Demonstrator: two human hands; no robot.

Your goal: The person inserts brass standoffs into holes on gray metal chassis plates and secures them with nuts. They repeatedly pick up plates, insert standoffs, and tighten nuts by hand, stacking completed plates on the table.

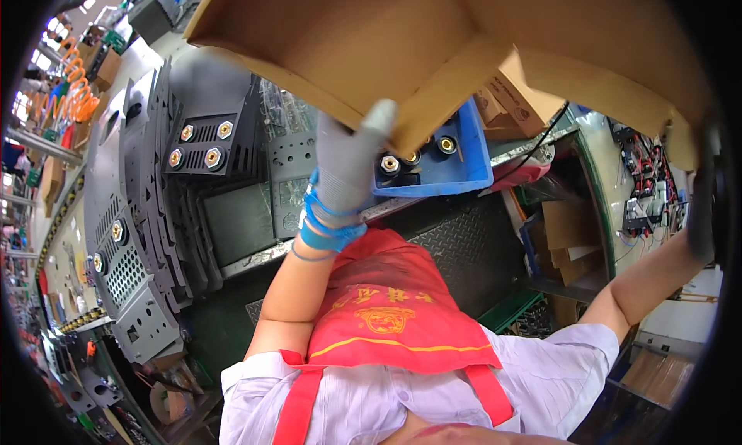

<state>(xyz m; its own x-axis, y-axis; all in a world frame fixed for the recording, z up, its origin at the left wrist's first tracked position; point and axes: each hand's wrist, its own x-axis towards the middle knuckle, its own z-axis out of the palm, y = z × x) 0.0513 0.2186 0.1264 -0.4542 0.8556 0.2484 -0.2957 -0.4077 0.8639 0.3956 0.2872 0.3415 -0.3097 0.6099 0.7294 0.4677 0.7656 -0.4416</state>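
Note:
A large open cardboard box point(363, 35) fills the top of the view, tilted, with its bare inner walls showing. My left hand point(348, 155), in a grey glove with blue bands at the wrist, is closed on the box's near edge. Its thumb lies against the cardboard, while the other fingers are mostly hidden. Far out to the right, my right hand point(702, 205) is a dark shape beside the box's right side; its fingers cannot be made out. Below the box, a blue plastic bin point(433, 186) holds several black parts with brass fittings point(446, 144).
Left of the bin stand a black metal bracket point(209, 128) with brass fittings and a row of stacked dark metal plates point(182, 213). A smaller cardboard carton point(514, 97) sits behind the bin. Cables and electrical parts point(645, 182) lie at the right. An orange coiled hose point(77, 90) hangs far left.

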